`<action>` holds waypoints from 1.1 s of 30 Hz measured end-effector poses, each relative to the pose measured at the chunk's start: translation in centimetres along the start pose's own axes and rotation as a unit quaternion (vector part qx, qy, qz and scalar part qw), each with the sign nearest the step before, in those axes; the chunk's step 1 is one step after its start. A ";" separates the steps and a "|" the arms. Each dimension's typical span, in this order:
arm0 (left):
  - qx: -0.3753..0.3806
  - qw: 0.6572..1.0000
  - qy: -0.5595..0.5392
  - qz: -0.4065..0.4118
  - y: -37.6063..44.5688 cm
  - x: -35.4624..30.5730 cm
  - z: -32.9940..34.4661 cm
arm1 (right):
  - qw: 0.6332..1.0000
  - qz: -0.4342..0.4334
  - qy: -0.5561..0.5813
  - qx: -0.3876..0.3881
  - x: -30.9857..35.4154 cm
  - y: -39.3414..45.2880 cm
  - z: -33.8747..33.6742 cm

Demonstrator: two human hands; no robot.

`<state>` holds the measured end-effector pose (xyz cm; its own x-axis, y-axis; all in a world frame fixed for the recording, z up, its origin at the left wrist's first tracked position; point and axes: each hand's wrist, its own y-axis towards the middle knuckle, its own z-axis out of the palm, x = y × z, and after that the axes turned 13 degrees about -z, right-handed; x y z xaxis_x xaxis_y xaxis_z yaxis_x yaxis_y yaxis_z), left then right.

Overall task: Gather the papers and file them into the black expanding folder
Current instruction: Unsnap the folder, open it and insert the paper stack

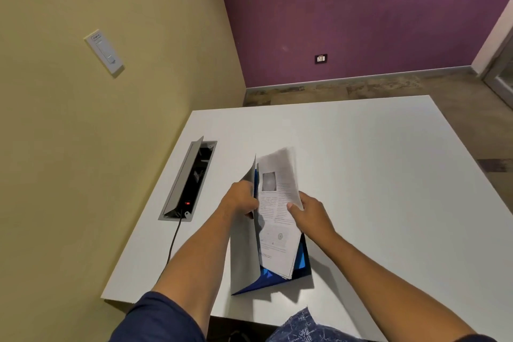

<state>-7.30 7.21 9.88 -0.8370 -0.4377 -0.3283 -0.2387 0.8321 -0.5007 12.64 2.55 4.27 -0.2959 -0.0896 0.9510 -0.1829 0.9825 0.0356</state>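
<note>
The fingers (pixel 294 209) of the right hand (pixel 311 214) are closed around the edge of a stack of printed papers (pixel 279 211), thumb on the front sheet. The left hand (pixel 241 198) is clamped on the raised grey flap (pixel 244 253) of the folder (pixel 304 261), which is held apart from the papers. The folder is stood on the white table (pixel 374 175), near its front edge, with a blue lining visible inside. The lower end of the papers is seated in the folder's opening; the upper end is seen sticking out above both hands. An open cable box (pixel 191 180) is set into the table to the left.
</note>
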 end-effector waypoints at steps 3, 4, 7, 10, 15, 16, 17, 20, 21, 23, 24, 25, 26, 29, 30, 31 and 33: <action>0.003 1.000 -0.009 -0.001 0.1 0.3 0.0 | 0.999 0.007 -0.016 0.037 0.4 0.3 0.2; 0.000 1.000 -0.011 -0.001 0.1 0.4 0.0 | 0.999 0.013 -0.011 0.047 0.4 0.3 0.2; -0.019 1.000 -0.022 -0.009 0.1 0.7 -0.1 | 0.997 0.029 -0.006 0.077 0.7 0.5 -0.2; -0.020 0.999 -0.026 -0.007 0.0 0.6 0.0 | 0.993 0.049 -0.029 0.104 0.8 1.1 -0.3; -0.017 1.000 -0.003 0.016 -0.7 0.1 0.3 | 0.978 0.097 -0.055 0.179 1.3 1.6 -0.3; -0.022 1.000 0.001 0.017 -0.5 0.3 0.4 | 0.976 0.100 -0.061 0.186 1.3 1.7 -0.2; -0.022 1.000 0.002 0.013 -0.5 0.5 0.5 | 0.975 0.098 -0.070 0.187 1.1 1.7 0.0; -0.035 0.999 0.007 0.015 0.0 1.0 0.8 | 0.982 0.074 -0.089 0.147 0.7 1.4 0.1; -0.040 0.999 0.006 0.011 -0.1 1.0 0.7 | 0.986 0.071 -0.086 0.126 0.7 1.2 0.0; -0.049 0.999 -0.001 0.006 0.0 1.2 0.7 | 0.991 0.084 -0.048 0.094 0.6 1.0 -0.1; -0.051 0.999 -0.001 0.009 0.3 1.3 0.8 | 0.991 0.100 -0.015 0.083 0.6 0.9 -0.1; -0.051 0.999 -0.001 0.009 0.3 1.3 0.7 | 0.990 0.121 0.012 0.075 0.4 1.0 -0.2; -0.053 0.999 0.001 0.009 0.5 1.4 0.9 | 0.987 0.139 0.031 0.071 0.3 1.1 -0.2; -0.035 0.999 0.008 0.016 0.1 0.9 1.1 | 0.978 0.174 0.048 0.108 0.1 1.9 -0.3; -0.026 0.999 0.006 0.022 0.0 0.7 1.2 | 0.974 0.182 0.046 0.127 0.2 2.2 -0.3; -0.014 1.000 0.006 0.025 0.0 0.6 1.4 | 0.971 0.188 0.042 0.142 0.3 2.4 -0.1; -0.002 0.999 0.012 0.030 0.1 0.5 2.0 | 0.973 0.177 0.025 0.143 0.2 2.7 0.4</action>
<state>-6.82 6.42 8.07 -0.8620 -0.3777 -0.3381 -0.1892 0.8585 -0.4767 11.67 5.10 4.46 -0.3434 0.2608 0.9023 -0.3343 0.8638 -0.3769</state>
